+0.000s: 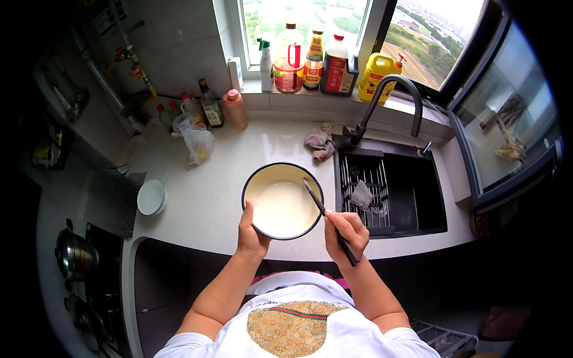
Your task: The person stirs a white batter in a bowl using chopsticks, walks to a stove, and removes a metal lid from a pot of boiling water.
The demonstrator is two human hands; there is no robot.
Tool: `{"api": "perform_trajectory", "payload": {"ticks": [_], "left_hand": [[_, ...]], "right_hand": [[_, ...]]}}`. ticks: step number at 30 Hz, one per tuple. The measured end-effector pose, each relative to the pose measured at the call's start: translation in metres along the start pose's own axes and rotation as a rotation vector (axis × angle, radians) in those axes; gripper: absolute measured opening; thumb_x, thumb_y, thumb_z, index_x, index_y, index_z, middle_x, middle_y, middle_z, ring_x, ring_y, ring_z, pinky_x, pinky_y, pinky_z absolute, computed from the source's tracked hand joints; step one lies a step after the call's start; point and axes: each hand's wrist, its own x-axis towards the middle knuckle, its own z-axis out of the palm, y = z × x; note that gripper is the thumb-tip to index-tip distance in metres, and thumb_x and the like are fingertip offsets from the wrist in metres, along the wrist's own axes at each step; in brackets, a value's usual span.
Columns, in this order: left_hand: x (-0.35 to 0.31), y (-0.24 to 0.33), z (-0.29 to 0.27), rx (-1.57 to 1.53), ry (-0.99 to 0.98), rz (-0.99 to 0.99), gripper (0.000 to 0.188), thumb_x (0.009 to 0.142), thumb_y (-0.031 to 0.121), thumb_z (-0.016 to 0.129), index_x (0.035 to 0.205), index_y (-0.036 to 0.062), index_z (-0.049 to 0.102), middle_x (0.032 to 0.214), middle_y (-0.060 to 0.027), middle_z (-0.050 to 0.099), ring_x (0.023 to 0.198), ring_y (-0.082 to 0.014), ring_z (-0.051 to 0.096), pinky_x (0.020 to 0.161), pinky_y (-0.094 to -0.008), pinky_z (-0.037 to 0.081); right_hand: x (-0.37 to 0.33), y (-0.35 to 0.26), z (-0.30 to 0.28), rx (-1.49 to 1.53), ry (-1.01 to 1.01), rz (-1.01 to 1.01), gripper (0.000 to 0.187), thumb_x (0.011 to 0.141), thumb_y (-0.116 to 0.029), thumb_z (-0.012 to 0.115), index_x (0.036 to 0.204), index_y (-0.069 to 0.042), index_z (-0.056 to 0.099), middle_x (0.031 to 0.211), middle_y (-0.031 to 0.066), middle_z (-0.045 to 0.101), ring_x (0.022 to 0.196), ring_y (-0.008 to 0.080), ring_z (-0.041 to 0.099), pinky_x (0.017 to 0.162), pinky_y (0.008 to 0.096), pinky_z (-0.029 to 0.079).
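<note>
A dark-rimmed enamel bowl (257,180) holds smooth, cream-coloured batter or thick liquid (280,203). My left hand (250,234) grips the bowl's lower left side, thumb up at the rim. In my right hand (347,234) is a long dark-handled utensil (314,196), fingers wrapped around its handle. It slants up and left across the bowl's right rim, its tip at the inside upper right. Whether that tip is a spoon or a blade I cannot make out. The bowl is over the white counter near its front edge.
A white bowl (152,197) stands on the counter (197,209) at left. To the right are a black sink (415,191) with a rack (373,179), a curved faucet (412,89) and a cloth (320,145). Bottles (289,65) line the sill. Pots (77,256) sit far left.
</note>
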Motion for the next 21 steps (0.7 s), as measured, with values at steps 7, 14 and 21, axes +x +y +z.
{"api": "perform_trajectory", "payload": {"ticks": [7, 14, 21], "left_hand": [[0.002, -0.007, 0.002, -0.045, -0.035, -0.025, 0.062, 0.093, 0.052, 0.046, 0.133, 0.0053, 0.041, 0.129, -0.0120, 0.052, 0.118, -0.0244, 0.053, 0.096, -0.0389, 0.046], [-0.001, -0.005, 0.002, -0.035, -0.039, 0.022, 0.062, 0.093, 0.052, 0.047, 0.133, 0.0048, 0.041, 0.130, -0.0120, 0.051, 0.120, -0.0248, 0.051, 0.100, -0.0389, 0.042], [0.000, 0.001, -0.002, 0.008, -0.008, 0.039, 0.065, 0.092, 0.054, 0.048, 0.133, 0.0052, 0.041, 0.128, -0.0109, 0.053, 0.118, -0.0235, 0.053, 0.095, -0.0377, 0.047]], "right_hand": [[0.003, 0.002, 0.020, 0.250, -0.121, 0.068, 0.018, 0.074, 0.006, 0.072, 0.090, -0.002, 0.070, 0.078, 0.0101, 0.064, 0.065, 0.0185, 0.063, 0.057, 0.0255, 0.050], [0.001, 0.005, 0.017, 0.298, -0.145, 0.027, 0.019, 0.074, 0.005, 0.072, 0.090, -0.003, 0.070, 0.078, 0.0099, 0.064, 0.064, 0.0181, 0.063, 0.056, 0.0249, 0.050], [0.001, -0.003, -0.002, 0.024, -0.043, 0.000, 0.019, 0.075, 0.007, 0.070, 0.091, -0.002, 0.068, 0.073, 0.0089, 0.062, 0.058, 0.0178, 0.060, 0.049, 0.0259, 0.048]]}}
